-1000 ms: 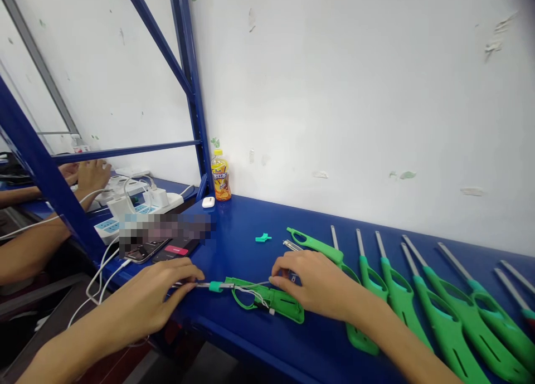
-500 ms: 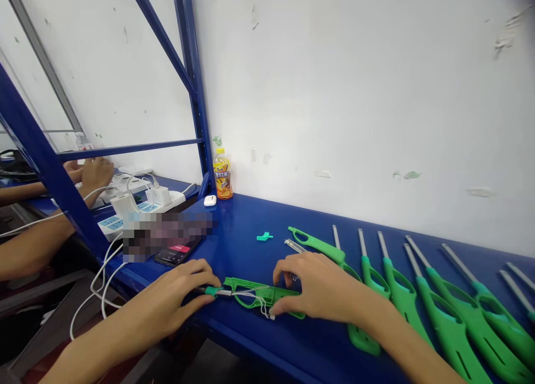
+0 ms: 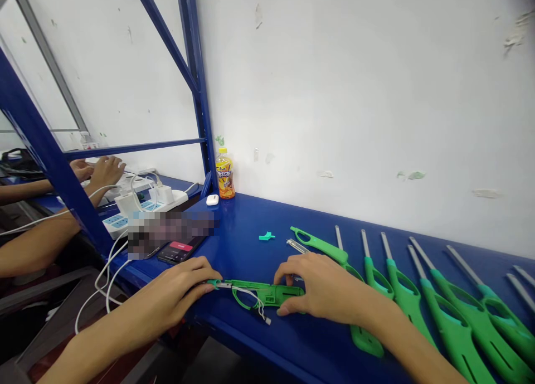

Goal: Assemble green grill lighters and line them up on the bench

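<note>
At the table's front edge lies an open green lighter shell half [image 3: 271, 295], its ribbed inside facing up. My left hand [image 3: 188, 286] pinches the teal collar [image 3: 214, 283] of a lighter's metal tube, which lies at the shell's left end. White wires [image 3: 254, 295] run from the tube across the trigger loop to a small white connector [image 3: 268, 320] hanging over the front side. The fingers of my right hand [image 3: 315, 283] close round the shell's right end. Behind it lie a teal trigger [image 3: 266, 237], a metal part [image 3: 297, 246] and another green shell half [image 3: 320, 244].
Several green lighters [image 3: 403, 289] with metal tubes line the right side. At the left are a phone [image 3: 181, 249], a power strip [image 3: 175, 199] with cables, an earbud case [image 3: 212, 200] and a drink bottle [image 3: 225, 175]. Another person's hands [image 3: 106, 172] are beyond the blue frame [image 3: 56, 144].
My left hand has brought the collar and tube against the shell's left end. My right thumb has come away from the white connector and sits further right on the shell.
</note>
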Demonstrator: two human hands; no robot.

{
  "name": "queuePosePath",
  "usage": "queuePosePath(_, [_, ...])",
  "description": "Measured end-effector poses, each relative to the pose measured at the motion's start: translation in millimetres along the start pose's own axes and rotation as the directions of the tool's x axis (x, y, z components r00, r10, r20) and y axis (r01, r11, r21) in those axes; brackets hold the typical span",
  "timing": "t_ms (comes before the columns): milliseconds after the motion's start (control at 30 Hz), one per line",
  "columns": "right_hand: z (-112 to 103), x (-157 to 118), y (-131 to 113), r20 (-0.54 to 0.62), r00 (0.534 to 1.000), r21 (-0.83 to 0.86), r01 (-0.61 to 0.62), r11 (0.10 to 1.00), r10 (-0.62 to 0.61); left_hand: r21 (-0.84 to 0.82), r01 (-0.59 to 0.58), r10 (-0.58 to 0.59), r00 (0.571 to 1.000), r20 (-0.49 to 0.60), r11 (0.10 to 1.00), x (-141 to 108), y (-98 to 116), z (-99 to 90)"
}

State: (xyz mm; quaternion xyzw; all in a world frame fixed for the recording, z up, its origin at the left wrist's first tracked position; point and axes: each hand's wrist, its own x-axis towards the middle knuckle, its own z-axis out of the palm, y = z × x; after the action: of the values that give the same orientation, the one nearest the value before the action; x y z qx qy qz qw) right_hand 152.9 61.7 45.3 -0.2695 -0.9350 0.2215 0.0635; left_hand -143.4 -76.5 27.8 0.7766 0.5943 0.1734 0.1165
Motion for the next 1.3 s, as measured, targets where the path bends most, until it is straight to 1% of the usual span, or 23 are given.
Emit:
queuePosePath(200, [2.1, -0.9, 2.2, -0.008, 1.0, -0.004, 0.008, 1.0, -0.008, 0.049, -0.004, 0.006, 0.999, -0.035, 0.999, 0.4, -3.3, 3.1])
queuePosePath(300, [2.9, -1.7, 2.6, -0.009, 1.0, -0.006, 0.012, 1.0, -0.012, 0.062, 0.023, -0.02, 0.998, -0.055, 0.998, 0.3, -4.3, 4.0])
queuePosePath(367, [2.8, -2.1, 2.3, -0.007, 1.0, -0.006, 0.014, 1.0, -0.014, 0.058, 0.04, -0.038, 0.998, -0.041, 0.998, 0.3, -3.5, 3.2])
queuePosePath(500, [1.3, -1.9, 0.6, 0.006, 1.0, -0.003, 0.002, 1.0, -0.002, 0.002, 0.036, -0.036, 0.999, 0.038, 0.999, 1.1, -0.4, 1.0])
queuePosePath(700, [-0.8, -1.4, -2.0, 0.026, 1.0, 0.0, -0.007, 1.0, 0.007, -0.073, 0.03, -0.027, 0.998, 0.048, 0.997, 0.7, 2.4, -1.1])
queuePosePath(800, [-0.8, -1.4, -2.3, 0.022, 1.0, -0.003, -0.007, 1.0, 0.008, -0.081, 0.03, -0.026, 0.998, 0.048, 0.996, 0.1, 4.2, -2.3])
queuePosePath(967, [2.5, -0.7, -0.2, 0.019, 1.0, 0.007, 0.007, 1.0, -0.007, -0.026, 0.0, 0.0, 1.0, 0.018, 1.0, 1.2, 2.9, 0.3])
queuePosePath(1100, [5.2, 0.6, 1.3, 0.014, 1.0, 0.005, 0.018, 1.0, -0.018, -0.021, 0.052, -0.052, 0.999, -0.004, 0.998, 1.2, 3.7, 0.9])
queuePosePath(1167, [5.0, 0.5, 0.4, 0.018, 1.0, -0.001, 0.014, 1.0, -0.013, -0.021, 0.061, -0.061, 0.998, -0.02, 0.998, 0.8, 6.4, -0.3])
queuePosePath(1300, [1.5, -1.7, -2.2, 0.009, 1.0, -0.045, 0.002, 0.999, -0.001, -0.067, 0.01, -0.012, 0.999, -0.03, 0.998, 1.6, 12.7, -1.0])
